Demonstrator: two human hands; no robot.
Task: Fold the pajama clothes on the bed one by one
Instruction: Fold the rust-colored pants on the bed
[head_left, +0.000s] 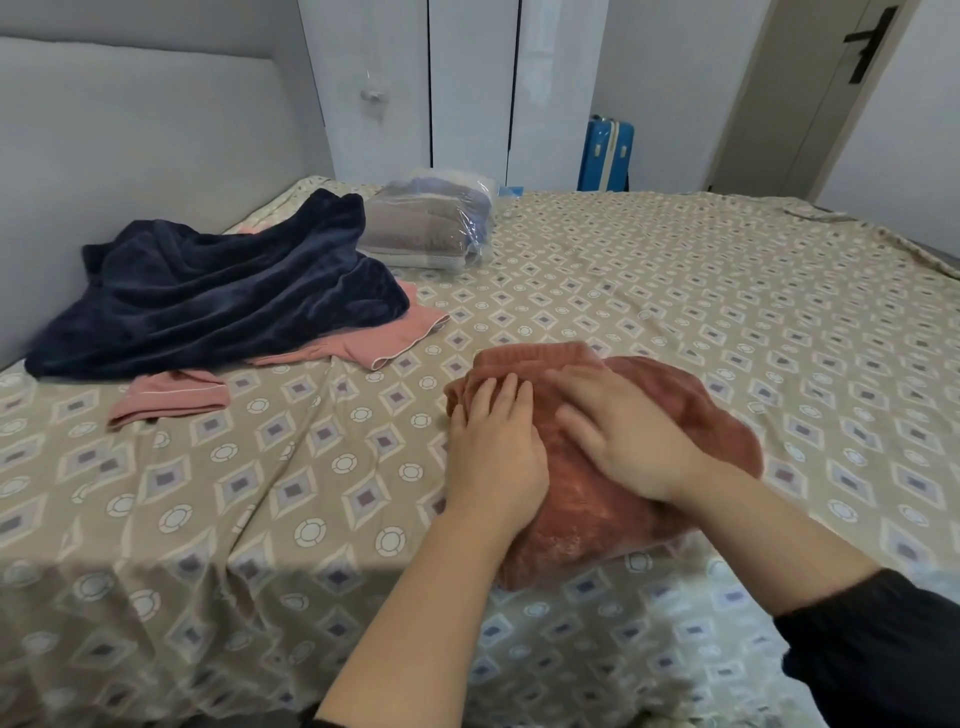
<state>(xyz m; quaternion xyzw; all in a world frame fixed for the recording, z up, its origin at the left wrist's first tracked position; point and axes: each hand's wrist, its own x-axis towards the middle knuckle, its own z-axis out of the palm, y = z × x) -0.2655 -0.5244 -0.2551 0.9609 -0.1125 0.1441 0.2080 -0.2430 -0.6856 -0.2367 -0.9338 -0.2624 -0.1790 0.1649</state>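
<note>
Home bedroom: bed (675, 270), wardrobe (467, 83).

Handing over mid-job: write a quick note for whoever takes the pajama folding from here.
Left hand: open, flat on the rust pajama piece.
Right hand: open, pressing it too.
Done: it looks folded, near the front edge of the bed.
Left: navy piece, rumpled by the headboard, and the pink clothes partly under it, both unfolded.
</note>
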